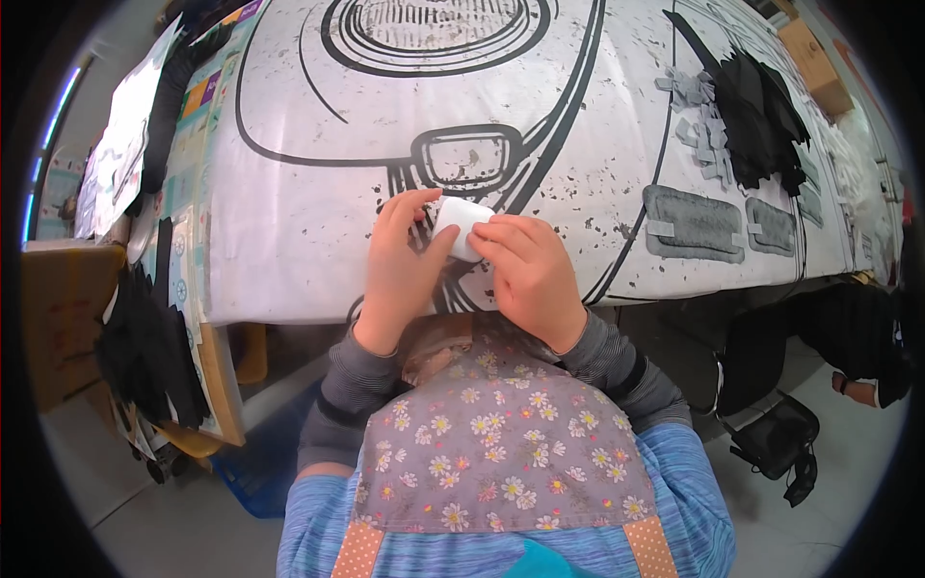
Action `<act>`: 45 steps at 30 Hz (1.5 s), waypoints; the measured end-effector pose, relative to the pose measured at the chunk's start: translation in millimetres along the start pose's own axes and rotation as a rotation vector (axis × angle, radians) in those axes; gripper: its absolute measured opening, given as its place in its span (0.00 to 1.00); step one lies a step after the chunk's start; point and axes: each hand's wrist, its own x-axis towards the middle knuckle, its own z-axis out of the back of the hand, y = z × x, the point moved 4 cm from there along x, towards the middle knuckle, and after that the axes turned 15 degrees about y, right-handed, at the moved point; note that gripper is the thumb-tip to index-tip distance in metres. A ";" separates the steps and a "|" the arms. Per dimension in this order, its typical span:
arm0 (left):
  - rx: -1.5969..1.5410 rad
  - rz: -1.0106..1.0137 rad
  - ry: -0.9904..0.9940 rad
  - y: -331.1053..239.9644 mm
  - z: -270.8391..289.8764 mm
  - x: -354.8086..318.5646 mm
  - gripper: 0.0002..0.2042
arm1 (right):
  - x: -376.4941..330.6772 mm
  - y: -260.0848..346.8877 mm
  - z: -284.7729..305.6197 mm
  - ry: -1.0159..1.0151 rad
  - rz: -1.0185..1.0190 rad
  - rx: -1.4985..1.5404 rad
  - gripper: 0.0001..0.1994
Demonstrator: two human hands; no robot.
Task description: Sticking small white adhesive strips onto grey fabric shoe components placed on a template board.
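Observation:
A small white case [461, 220] with rounded corners and a smooth surface is held just above the near edge of the table. My right hand [533, 275] pinches its right side, thumb and fingertips together. On its left side rests the thumb of my left hand [400, 265], while the index finger curves along the far left corner. That hand is curled round the case. The undersides of the fingers and the back of the case are hidden. Beneath both hands lies a white tabletop cover [318, 222] with thick black line drawings and dark specks.
On the right lie grey padded pieces [694, 223], pale grey strips [708, 144] and a pile of black fabric [761, 120]. A cardboard box [814, 67] stands at the far right. More black fabric [149, 352] hangs at the left. Another person's hand [856, 388] shows at the right.

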 end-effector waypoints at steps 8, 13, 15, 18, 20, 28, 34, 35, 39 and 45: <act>-0.271 0.034 -0.093 4.1 11.1 -19.3 0.16 | 26.4 -4.7 -3.4 0.216 -0.072 0.073 0.21; -0.721 0.249 0.264 24.5 43.9 -92.3 0.08 | 20.1 -13.5 -21.0 0.120 -0.103 0.041 0.29; -0.679 0.421 0.442 42.8 36.1 -115.5 0.08 | 21.3 -11.8 -21.9 0.093 -0.087 0.031 0.28; -0.344 0.524 0.450 92.2 11.3 -150.7 0.12 | 17.3 11.1 -16.2 0.129 0.027 0.323 0.27; -0.375 0.564 0.556 103.5 -13.2 -159.4 0.11 | 0.6 23.5 -30.3 0.282 0.068 0.587 0.30; -0.351 0.111 0.695 99.8 -25.2 -153.9 0.10 | -6.2 59.3 -40.6 0.658 0.137 0.931 0.26; -0.250 0.140 0.742 107.4 -17.0 -142.2 0.10 | -28.8 53.2 -72.8 0.797 0.111 0.966 0.26; -0.226 0.151 0.746 109.2 -14.6 -144.1 0.10 | -32.8 52.0 -82.4 0.837 0.114 0.889 0.25; -0.274 0.408 0.639 149.1 -12.4 -142.0 0.12 | -38.7 50.8 -120.8 0.945 0.136 0.754 0.23; -0.227 0.281 0.712 136.1 -42.1 -97.5 0.12 | -34.8 52.1 -135.4 1.069 0.238 0.704 0.24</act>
